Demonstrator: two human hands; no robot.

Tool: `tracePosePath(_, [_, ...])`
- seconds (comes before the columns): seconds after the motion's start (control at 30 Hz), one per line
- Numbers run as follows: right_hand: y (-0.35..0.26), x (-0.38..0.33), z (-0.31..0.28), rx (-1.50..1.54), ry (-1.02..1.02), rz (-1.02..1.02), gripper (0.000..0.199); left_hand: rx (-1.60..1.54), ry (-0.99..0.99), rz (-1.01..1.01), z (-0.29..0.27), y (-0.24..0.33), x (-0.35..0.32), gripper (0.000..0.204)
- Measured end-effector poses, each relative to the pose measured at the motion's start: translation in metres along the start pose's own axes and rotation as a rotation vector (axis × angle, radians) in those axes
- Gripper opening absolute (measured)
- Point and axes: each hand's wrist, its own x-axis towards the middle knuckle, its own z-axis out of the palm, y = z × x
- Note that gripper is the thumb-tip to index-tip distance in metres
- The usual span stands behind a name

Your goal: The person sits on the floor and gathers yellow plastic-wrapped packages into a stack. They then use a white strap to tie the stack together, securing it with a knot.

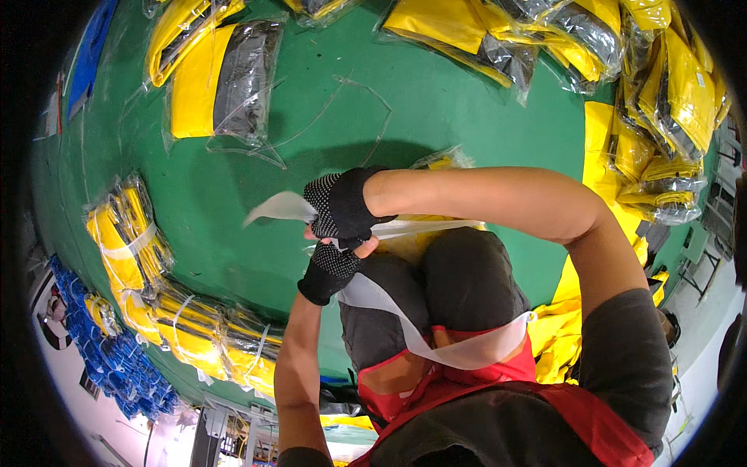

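- Right hand [342,208], gloved: fingers clamped on a translucent plastic strap [405,315].
- Left hand [331,271], gloved: fingers closed on the same strap, just below.
- Strap: thin, limp, likely light and slippery; best pinched flat; loops across the lap.
- Green floor [436,101]: bagged yellow garments [218,78] along its edges.

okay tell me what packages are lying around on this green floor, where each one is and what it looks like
Single bag: top left, flat clear plastic, yellow and grey garment inside.
Bag heap: top right, many clear bags, yellow and grey.
Tied bundles: left edge, stacked yellow bags strapped with white tape.
Blue packs: lower left, beyond the green floor.
Tape strip: white, held in both gloved hands, left hand, right hand.
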Motion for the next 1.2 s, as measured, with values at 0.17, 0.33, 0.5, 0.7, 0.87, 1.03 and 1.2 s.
tracePosePath(0.17, [0.009, -0.013, -0.029, 0.490, -0.398, 0.002, 0.026, -0.170, -0.091, -0.092, 0.001, -0.030, -0.009, 0.033])
tracePosePath(0.33, [0.105, -0.014, -0.045, -0.638, 0.096, -0.672, 0.039, -0.288, 0.295, -0.292, 0.007, 0.013, -0.008, 0.027])
tracePosePath(0.5, [0.127, -0.008, -0.007, -0.368, 0.124, -0.351, 0.024, 0.273, 0.120, 0.103, -0.001, -0.025, 0.006, 0.031])
tracePosePath(0.7, [0.127, -0.012, 0.000, -0.464, 0.304, -0.232, 0.032, 0.220, -0.138, -0.258, -0.002, -0.040, 0.046, 0.026])
tracePosePath(0.87, [0.153, -0.008, 0.008, -0.422, 0.421, -0.027, 0.045, 0.258, -0.217, -0.179, 0.009, -0.054, 0.071, 0.026])
tracePosePath(1.03, [0.119, 0.001, -0.017, -0.370, 0.018, 0.301, 0.059, 0.028, -0.278, -0.306, 0.008, -0.084, 0.082, 0.025])
tracePosePath(1.2, [0.096, 0.021, -0.025, -0.471, -0.308, 0.272, 0.056, 0.104, -0.242, -0.376, 0.012, -0.076, 0.084, 0.027])
